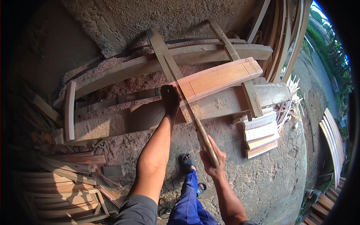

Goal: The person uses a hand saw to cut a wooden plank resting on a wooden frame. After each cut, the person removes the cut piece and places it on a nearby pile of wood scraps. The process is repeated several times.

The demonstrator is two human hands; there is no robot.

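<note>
A thick, pale-orange wooden board (221, 77) lies slanted across two cross-pieces, with pencil-like lines marked across it. My left hand (170, 100), in deep shadow, is closed on the board's left end, close beside the blade; its fingers are hard to make out. My right hand (213, 157) is wrapped around the wooden handle of a handsaw (202, 131). Seen nearly edge-on, the narrow blade runs up and away to the left, crossing the board just right of my left hand. Whether the teeth have cut into the wood cannot be made out.
Long heavy beams (150, 116) carry the cross-pieces (252, 99) amid sawdust. Short cut boards (261, 137) are stacked at right, beside a heap of thin offcuts (294, 99). More timber (63, 191) lies lower left. Tall planks (279, 45) lean by the rough wall (172, 17).
</note>
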